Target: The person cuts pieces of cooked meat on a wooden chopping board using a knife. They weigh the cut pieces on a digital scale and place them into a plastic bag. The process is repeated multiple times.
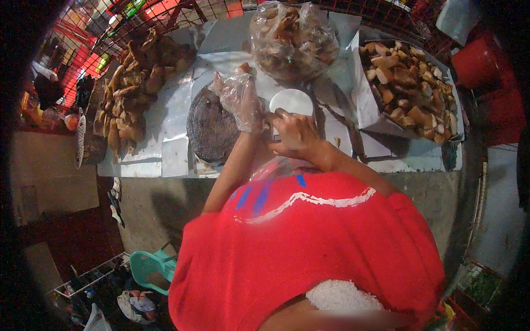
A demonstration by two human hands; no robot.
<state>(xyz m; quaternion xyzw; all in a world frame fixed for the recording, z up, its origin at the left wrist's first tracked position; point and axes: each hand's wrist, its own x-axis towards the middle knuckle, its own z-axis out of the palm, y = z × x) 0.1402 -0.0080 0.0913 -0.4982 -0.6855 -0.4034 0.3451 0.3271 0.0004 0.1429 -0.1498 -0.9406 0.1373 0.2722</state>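
My left hand [241, 102] is inside a loose clear plastic glove, its fingers stretched forward over a dark round chopping block [208, 127]. The crinkled plastic blurs the fingertips. My bare right hand [298, 134] reaches across to the left wrist, fingers bent and closed at the cuff of the plastic glove [253, 118]. Just beyond the right hand is a white round lid or dish [292, 101], partly covered by the fingers. A small orange-brown piece [243, 67] shows past the gloved fingertips.
Browned poultry pieces [132, 94] are heaped on the left of the table. A clear bag of meat [292, 41] stands at the back. An open white box [381, 118] holds chunks of browned meat at right. Wire mesh [182, 14] borders the far side; a green chair [150, 270] is below left.
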